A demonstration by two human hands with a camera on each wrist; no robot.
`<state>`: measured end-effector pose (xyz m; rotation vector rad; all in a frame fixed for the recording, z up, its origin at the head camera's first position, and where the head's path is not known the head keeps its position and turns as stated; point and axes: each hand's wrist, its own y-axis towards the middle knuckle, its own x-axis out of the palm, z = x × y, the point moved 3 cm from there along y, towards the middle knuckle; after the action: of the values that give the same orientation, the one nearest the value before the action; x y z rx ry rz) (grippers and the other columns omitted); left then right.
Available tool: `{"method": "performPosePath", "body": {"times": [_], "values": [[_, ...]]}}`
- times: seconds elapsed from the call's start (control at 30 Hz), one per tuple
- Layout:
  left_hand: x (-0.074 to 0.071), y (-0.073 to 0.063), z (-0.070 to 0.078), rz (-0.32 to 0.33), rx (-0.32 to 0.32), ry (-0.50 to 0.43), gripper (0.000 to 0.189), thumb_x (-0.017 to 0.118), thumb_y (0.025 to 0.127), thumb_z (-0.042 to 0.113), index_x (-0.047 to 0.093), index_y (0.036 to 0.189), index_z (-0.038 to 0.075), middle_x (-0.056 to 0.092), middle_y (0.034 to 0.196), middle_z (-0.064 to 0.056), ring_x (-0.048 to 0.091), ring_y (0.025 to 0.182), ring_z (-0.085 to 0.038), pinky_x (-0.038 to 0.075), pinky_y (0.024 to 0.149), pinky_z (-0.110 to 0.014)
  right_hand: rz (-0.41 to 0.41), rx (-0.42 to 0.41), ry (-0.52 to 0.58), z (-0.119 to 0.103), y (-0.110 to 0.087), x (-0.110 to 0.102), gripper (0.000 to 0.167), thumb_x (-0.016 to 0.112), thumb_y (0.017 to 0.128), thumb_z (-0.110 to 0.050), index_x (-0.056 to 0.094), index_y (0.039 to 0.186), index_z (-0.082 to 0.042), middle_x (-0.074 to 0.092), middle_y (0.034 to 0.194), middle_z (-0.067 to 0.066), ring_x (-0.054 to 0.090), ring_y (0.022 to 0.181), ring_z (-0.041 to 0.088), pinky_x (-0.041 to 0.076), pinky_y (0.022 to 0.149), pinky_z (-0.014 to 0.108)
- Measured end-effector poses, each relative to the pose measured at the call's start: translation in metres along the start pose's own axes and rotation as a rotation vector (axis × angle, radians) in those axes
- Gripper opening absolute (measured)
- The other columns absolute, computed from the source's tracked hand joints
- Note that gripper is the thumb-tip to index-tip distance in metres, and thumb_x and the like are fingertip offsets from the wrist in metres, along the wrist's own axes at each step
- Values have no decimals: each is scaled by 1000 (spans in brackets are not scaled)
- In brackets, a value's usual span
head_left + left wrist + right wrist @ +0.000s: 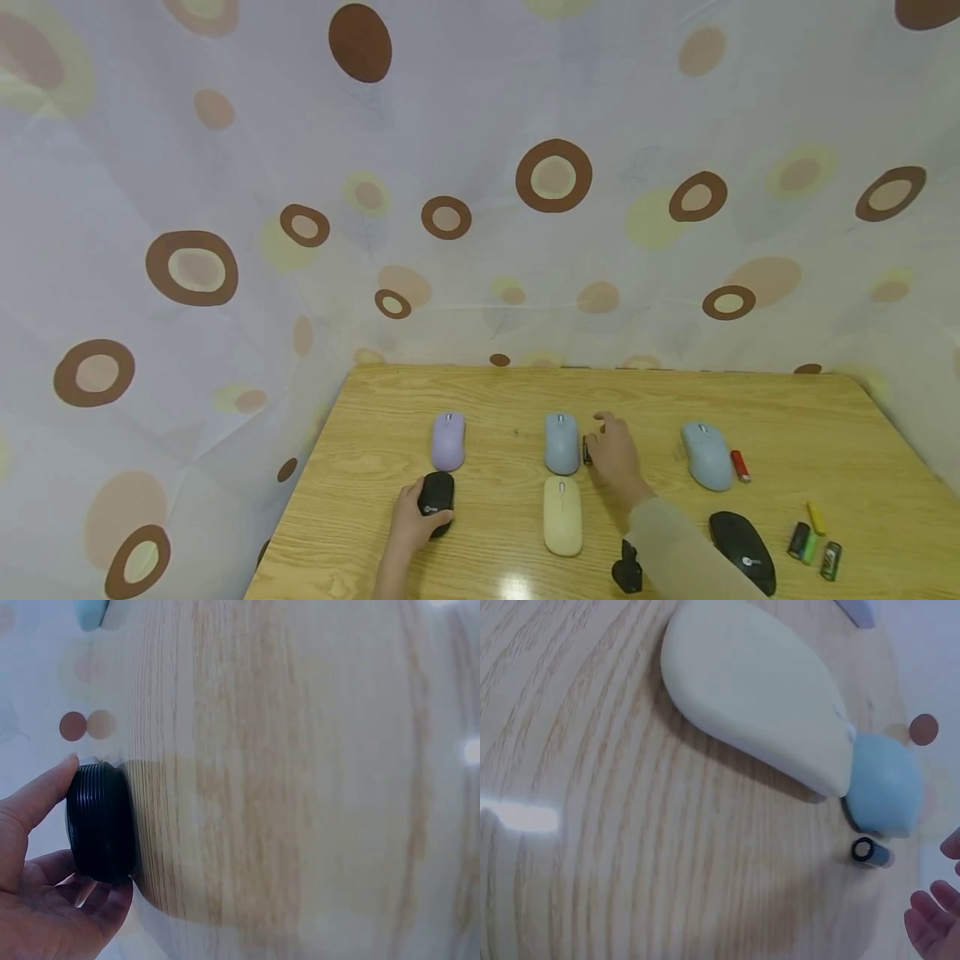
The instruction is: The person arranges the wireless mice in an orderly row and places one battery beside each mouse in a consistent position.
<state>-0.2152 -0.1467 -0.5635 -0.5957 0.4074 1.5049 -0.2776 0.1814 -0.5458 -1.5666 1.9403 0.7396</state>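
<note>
My left hand (410,525) grips a black computer mouse (437,497), thumb on one side and fingers on the other. In the left wrist view this mouse (103,825) shows edge-on, close over the wood. Just in front of it lies a purple mouse (448,442). My right hand (617,457) hovers with loosely bent fingers beside a dark battery (587,452), which lies along the right side of a blue mouse (562,443). A gap shows between those fingers and the battery (870,853) in the right wrist view. A cream mouse (562,517) lies directly behind the blue one.
Farther right are another blue mouse (707,457) with a red battery (740,466), and a second black mouse (742,552). Several loose batteries, among them a yellow one (816,517), lie near the right edge. A small black object (627,571) sits by the right sleeve. Patterned cloth (480,250) hangs around the table.
</note>
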Motion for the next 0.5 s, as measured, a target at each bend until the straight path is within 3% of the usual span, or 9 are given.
{"method": "performPosePath", "body": {"times": [0.13, 0.27, 0.37, 0.5], "values": [[0, 1, -1, 0, -3, -6, 76, 76, 73, 13, 36, 130, -16, 43, 121, -31, 40, 114, -48, 36, 93, -57, 36, -33, -44, -12, -2, -20, 36, 51, 86, -7, 49, 121, 2, 52, 107, 29, 46, 59, 22, 37, 43, 27], [0, 1, -2, 0, -2, -4, 76, 76, 73, 13, 36, 130, -16, 43, 121, -31, 40, 114, -49, 36, 93, -57, 114, -130, -99, -22, -10, -46, 32, 53, 85, -6, 54, 116, 3, 54, 105, 29, 52, 69, 30, 39, 42, 28], [0, 1, -2, 0, 1, -1, 76, 76, 73, 13, 36, 130, -16, 43, 122, -31, 39, 114, -49, 36, 93, -57, 160, -178, -71, -22, -16, -67, 32, 54, 84, -3, 54, 115, 6, 54, 105, 29, 54, 85, 39, 47, 54, 39], [1, 1, -1, 4, -1, -1, 75, 75, 73, 13, 36, 130, -16, 43, 122, -31, 39, 114, -49, 35, 93, -57, 173, -158, -41, -8, -27, -92, 35, 52, 87, -4, 50, 120, 5, 51, 111, 28, 50, 98, 43, 46, 71, 51]]}}
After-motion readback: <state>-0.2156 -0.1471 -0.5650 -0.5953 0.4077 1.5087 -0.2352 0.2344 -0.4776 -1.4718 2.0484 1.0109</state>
